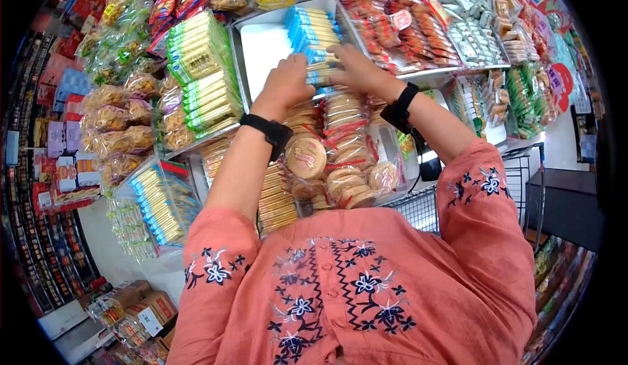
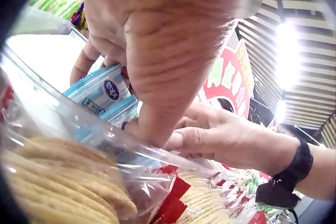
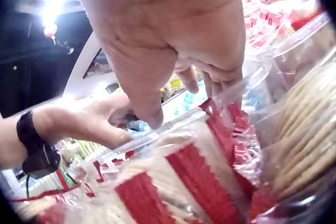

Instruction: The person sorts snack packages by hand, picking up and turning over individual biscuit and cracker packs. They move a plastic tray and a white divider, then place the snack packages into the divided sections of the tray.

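Slim biscuit packets in blue-ended wrappers [image 1: 313, 30] stand in a row inside a white-bottomed clear bin [image 1: 256, 51]. My left hand [image 1: 286, 85] is at the left ends of the nearest packets. In the left wrist view its thumb and fingers curl around a blue wrapper [image 2: 107, 91]. From the other side, my right hand [image 1: 361, 69] grips the right ends of the same packets, its thumb lower and its fingers above. The bin's front rim hides part of its fingertips in the right wrist view.
In front stand bins of bagged round biscuits [image 1: 347, 126]. Green-wrapped packets [image 1: 209, 97] fill the bin on the left, red-wrapped snacks [image 1: 412, 38] the one at right. Another blue packet bin [image 1: 167, 201] sits lower left. A wire cart [image 1: 418, 211] is at right.
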Action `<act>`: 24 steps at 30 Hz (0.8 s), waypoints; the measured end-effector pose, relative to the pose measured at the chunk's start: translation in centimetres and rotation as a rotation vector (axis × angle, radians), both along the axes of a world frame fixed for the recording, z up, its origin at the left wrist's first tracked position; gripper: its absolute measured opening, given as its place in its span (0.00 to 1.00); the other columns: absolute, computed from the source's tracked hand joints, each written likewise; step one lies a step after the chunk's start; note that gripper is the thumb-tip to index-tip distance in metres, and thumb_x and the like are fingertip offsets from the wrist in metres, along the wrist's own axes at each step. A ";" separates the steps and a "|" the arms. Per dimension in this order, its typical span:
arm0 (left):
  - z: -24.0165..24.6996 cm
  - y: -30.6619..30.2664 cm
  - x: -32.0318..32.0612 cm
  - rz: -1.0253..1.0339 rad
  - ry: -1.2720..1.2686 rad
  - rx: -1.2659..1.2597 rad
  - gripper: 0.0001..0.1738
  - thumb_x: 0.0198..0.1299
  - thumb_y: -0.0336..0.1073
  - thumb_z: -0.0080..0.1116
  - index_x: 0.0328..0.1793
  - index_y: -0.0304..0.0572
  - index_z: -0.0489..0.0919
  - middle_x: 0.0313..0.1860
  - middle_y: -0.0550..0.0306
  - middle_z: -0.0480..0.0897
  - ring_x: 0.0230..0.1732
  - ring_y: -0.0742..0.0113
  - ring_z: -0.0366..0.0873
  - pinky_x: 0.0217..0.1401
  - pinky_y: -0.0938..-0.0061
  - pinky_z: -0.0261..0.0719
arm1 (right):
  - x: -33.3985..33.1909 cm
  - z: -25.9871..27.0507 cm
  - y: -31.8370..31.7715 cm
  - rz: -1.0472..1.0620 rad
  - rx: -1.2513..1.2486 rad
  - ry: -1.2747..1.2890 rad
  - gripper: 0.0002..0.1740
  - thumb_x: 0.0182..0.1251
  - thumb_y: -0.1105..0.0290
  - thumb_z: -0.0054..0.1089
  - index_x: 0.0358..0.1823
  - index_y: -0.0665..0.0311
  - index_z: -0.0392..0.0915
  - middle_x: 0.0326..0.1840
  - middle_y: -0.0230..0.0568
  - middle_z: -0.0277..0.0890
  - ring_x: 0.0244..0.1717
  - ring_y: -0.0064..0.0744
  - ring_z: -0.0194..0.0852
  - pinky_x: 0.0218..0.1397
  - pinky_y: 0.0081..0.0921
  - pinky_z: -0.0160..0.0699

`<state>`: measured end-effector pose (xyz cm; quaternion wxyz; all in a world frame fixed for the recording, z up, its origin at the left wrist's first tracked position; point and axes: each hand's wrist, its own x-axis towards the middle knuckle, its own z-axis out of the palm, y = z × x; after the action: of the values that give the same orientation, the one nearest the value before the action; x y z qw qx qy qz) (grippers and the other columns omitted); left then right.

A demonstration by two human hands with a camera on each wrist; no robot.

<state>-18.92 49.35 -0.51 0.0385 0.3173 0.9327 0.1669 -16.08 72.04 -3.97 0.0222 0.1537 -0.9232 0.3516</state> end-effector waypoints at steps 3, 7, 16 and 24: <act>0.9 -2.2 -0.1 0.025 -0.041 -0.009 0.31 0.49 0.39 0.67 0.60 0.37 0.75 0.53 0.39 0.80 0.58 0.39 0.78 0.61 0.53 0.78 | -0.3 0.5 -0.4 -0.077 -0.290 -0.086 0.33 0.62 0.56 0.70 0.61 0.74 0.76 0.55 0.67 0.76 0.59 0.62 0.77 0.62 0.45 0.78; 0.7 -3.5 -0.3 0.002 -0.006 -0.030 0.29 0.50 0.39 0.67 0.58 0.37 0.76 0.54 0.38 0.80 0.57 0.39 0.78 0.61 0.53 0.78 | -2.1 -1.0 0.3 -0.074 0.085 -0.112 0.28 0.64 0.59 0.65 0.57 0.75 0.76 0.55 0.72 0.77 0.55 0.67 0.79 0.59 0.48 0.79; -0.1 -2.3 0.2 0.017 0.014 -0.113 0.25 0.52 0.41 0.67 0.55 0.40 0.76 0.52 0.43 0.81 0.56 0.41 0.79 0.57 0.51 0.80 | -0.3 4.0 -0.7 0.054 0.289 -0.365 0.25 0.64 0.54 0.62 0.49 0.70 0.83 0.46 0.64 0.84 0.49 0.62 0.83 0.53 0.48 0.80; 3.2 -4.7 1.5 0.082 0.190 0.001 0.23 0.52 0.42 0.68 0.49 0.39 0.75 0.46 0.43 0.81 0.51 0.42 0.80 0.51 0.50 0.80 | -1.1 1.9 1.3 0.219 0.124 -0.344 0.22 0.69 0.56 0.59 0.50 0.70 0.81 0.44 0.52 0.86 0.46 0.44 0.83 0.52 0.38 0.80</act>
<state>-17.46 44.62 2.70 -0.0569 0.2933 0.9443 0.1378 -17.16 73.37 -2.04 -0.1835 0.1917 -0.9111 0.3153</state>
